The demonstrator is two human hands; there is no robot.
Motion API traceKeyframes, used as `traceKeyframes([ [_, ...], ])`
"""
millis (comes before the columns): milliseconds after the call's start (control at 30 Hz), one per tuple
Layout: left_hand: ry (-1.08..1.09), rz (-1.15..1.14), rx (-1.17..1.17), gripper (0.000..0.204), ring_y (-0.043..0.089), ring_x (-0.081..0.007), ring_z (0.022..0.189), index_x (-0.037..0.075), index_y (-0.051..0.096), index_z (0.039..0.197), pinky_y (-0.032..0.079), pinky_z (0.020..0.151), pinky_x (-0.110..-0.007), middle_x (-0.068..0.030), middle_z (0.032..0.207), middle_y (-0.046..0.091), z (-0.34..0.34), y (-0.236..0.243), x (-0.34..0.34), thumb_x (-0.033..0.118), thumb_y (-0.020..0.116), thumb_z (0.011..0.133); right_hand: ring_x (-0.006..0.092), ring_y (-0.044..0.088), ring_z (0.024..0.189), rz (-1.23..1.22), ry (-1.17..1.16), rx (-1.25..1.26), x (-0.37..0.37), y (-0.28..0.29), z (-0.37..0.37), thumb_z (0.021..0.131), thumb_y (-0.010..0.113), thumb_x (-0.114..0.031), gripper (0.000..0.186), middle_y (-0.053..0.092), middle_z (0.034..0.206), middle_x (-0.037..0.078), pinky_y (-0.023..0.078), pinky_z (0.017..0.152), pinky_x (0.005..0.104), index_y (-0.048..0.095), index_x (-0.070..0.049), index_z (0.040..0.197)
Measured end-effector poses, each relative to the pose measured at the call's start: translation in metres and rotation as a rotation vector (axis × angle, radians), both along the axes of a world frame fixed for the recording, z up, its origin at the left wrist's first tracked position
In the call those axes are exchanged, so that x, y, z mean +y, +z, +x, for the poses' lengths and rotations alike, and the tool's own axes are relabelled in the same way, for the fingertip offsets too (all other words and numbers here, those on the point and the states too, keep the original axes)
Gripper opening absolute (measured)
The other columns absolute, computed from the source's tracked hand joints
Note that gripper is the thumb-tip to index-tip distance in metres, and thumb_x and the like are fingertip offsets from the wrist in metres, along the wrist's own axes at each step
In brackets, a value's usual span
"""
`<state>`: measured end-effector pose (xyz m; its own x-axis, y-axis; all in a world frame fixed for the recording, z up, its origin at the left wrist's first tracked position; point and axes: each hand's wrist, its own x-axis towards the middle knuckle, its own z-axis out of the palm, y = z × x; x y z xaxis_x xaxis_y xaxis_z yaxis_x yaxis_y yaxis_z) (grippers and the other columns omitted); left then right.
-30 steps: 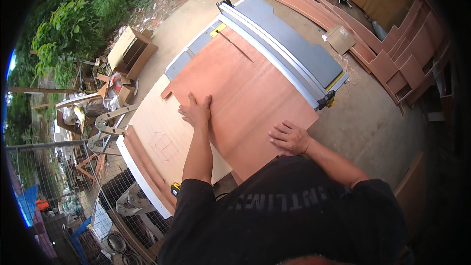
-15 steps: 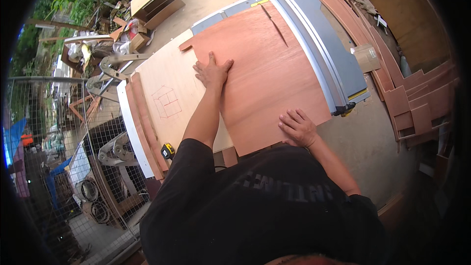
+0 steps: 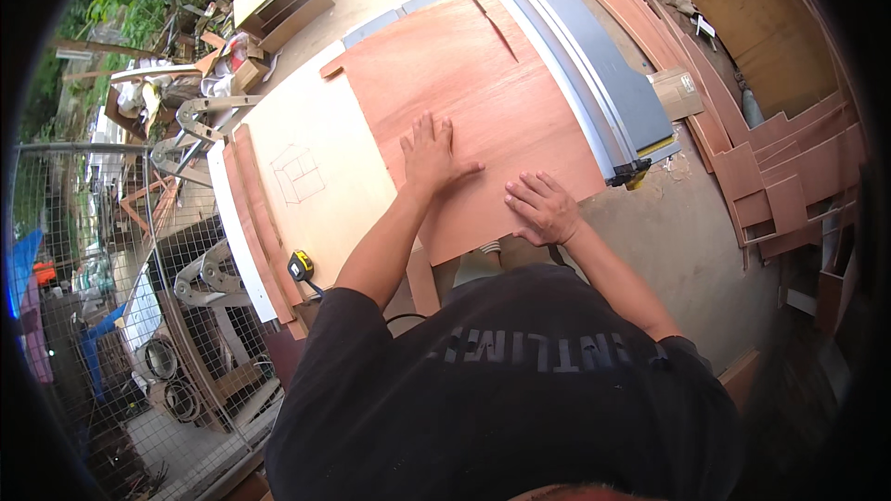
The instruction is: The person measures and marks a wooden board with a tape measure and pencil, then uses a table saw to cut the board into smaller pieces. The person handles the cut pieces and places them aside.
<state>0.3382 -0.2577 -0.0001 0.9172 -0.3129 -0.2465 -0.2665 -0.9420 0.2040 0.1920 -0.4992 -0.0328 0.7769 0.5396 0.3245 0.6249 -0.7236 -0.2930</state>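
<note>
A reddish plywood sheet (image 3: pixel 473 102) lies flat over a table saw, its right edge along the metal rip fence (image 3: pixel 566 60). Near its far end a long dark slit (image 3: pixel 492 26) runs through the sheet; I cannot make out a blade in it. My left hand (image 3: pixel 431 160) is open, palm down on the sheet toward its left side, fingers and thumb spread. Over the near edge rests my right hand (image 3: pixel 544 208), open, its fingers stretched out on the top face. Whether its thumb reaches under the edge is hidden.
Left of the sheet is a pale board (image 3: pixel 343 153) with a line drawing; a yellow and black tape measure (image 3: pixel 300 265) sits at its near left. Reddish offcuts (image 3: pixel 766 190) are stacked at the right. A wire mesh fence (image 3: pixel 93 250) stands at the left.
My left hand has moved nearer and rightward, from the sheet's left edge onto its face. My right hand has shifted slightly left along the near edge. The whole view has shifted a little.
</note>
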Motion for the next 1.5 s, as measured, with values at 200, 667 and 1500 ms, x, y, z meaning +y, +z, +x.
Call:
traceKeyframes([
  [200,-0.226,-0.028,-0.045,0.131,0.015,-0.0486,0.152,0.018,0.032,0.159,0.013,0.114,-0.075,-0.024,0.167,0.014,-0.12,-0.011,-0.011,0.077,0.08,0.053,0.0316,0.051,0.132,-0.017,-0.012,-0.018,0.003,-0.005,-0.002,0.069,0.077,-0.047,0.073,0.055,0.143,0.009,0.038,0.112,0.0503,0.063,-0.01,0.131],
  [667,-0.218,0.023,-0.086,0.124,0.013,-0.0465,0.153,0.021,0.033,0.158,0.012,0.108,-0.081,-0.0219,0.168,0.012,-0.104,-0.026,-0.013,0.065,0.083,0.054,0.0364,0.043,0.139,-0.036,-0.057,0.041,0.001,-0.009,0.014,0.07,0.075,-0.054,0.082,0.052,0.146,0.012,0.031,0.118,0.0533,0.06,-0.008,0.136],
  [1500,-0.198,0.055,-0.082,0.125,0.012,-0.0448,0.154,0.022,0.034,0.159,0.012,0.108,-0.081,-0.0223,0.168,0.012,-0.023,-0.025,-0.003,0.072,0.079,0.053,0.0327,0.044,0.138,-0.039,-0.06,0.08,0.016,-0.003,0.098,0.068,0.079,-0.048,0.08,0.053,0.145,0.011,0.029,0.119,0.0512,0.06,-0.011,0.137],
])
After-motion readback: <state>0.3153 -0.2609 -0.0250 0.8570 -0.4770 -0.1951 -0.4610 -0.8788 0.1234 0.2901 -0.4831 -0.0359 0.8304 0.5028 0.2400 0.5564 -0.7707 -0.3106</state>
